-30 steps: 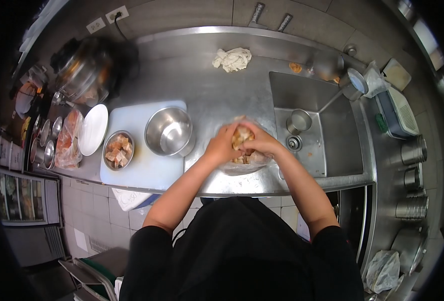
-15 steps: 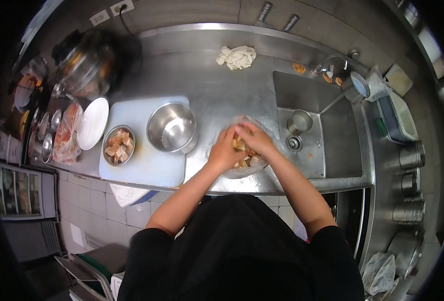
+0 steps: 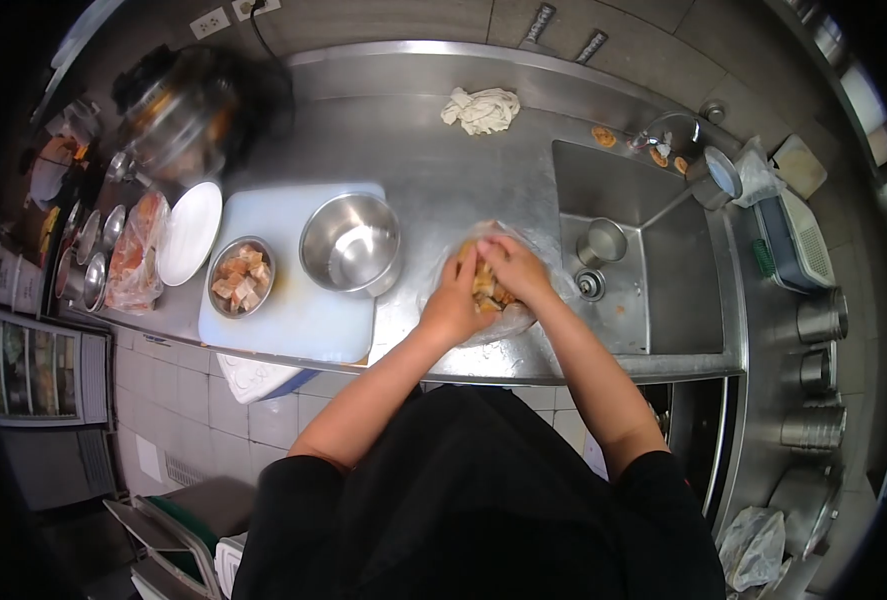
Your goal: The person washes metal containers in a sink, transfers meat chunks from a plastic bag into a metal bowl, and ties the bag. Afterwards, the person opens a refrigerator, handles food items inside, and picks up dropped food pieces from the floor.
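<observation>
A clear plastic bag (image 3: 511, 322) of tan and brown food chunks (image 3: 485, 287) rests on the steel counter, left of the sink. My left hand (image 3: 453, 305) curls round the bag's left side. On the upper right side, my right hand (image 3: 515, 272) grips it, fingers bent inward over the chunks. The fingertips of both hands come close together near the top of the bag, and some are partly hidden. Just left stands a steel pot (image 3: 351, 245) on the pale cutting board (image 3: 308, 325). A small steel bowl (image 3: 241, 278) of cubed meat sits farther left on that board.
On the right is a sink (image 3: 683, 300) holding a metal cup (image 3: 601, 241). A crumpled cloth (image 3: 480, 110) lies at the back. To the left are a white plate (image 3: 190, 233), a bag of reddish food (image 3: 138, 250) and a large shiny appliance (image 3: 178, 115).
My camera view has shifted slightly. Both hands stay on the bag; the fingers have moved a little over its top.
</observation>
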`<state>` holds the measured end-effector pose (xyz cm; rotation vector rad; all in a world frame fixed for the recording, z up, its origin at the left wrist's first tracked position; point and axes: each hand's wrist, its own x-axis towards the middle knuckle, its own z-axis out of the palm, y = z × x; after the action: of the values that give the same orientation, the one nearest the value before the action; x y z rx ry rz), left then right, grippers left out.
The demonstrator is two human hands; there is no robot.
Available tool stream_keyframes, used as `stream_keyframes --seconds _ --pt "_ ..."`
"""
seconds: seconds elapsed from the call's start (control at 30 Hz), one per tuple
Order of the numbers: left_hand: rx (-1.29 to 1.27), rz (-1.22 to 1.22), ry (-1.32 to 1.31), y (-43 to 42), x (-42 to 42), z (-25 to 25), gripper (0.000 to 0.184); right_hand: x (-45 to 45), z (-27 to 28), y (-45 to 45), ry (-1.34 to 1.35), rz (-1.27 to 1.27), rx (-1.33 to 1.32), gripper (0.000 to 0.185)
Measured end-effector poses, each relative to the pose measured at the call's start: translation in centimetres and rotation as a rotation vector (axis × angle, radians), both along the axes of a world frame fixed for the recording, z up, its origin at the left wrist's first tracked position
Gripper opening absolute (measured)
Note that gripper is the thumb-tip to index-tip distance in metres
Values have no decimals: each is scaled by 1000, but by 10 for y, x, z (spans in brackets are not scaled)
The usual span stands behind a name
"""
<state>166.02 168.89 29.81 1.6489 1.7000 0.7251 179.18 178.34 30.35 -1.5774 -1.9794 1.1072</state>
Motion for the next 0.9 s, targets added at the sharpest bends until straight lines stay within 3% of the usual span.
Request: stream_keyframes --seconds 0.17,0.33,0.53,0.77,0.9 --pt "-82 32 49 5 3 -3 115 0 1 -3 56 22 -10 52" --pt "76 8 -204 23 -6 -13 105 -7 -5 7 222 -70 -130 44" --pt "121 -6 -281 19 -4 9 102 -3 -10 5 464 -180 -209 36" --pt "163 -19 -301 21 -6 -11 101 -9 -1 -8 254 -224 15 34" --pt "139 -8 -206 2 -6 35 100 -8 14 -16 362 -224 100 32"
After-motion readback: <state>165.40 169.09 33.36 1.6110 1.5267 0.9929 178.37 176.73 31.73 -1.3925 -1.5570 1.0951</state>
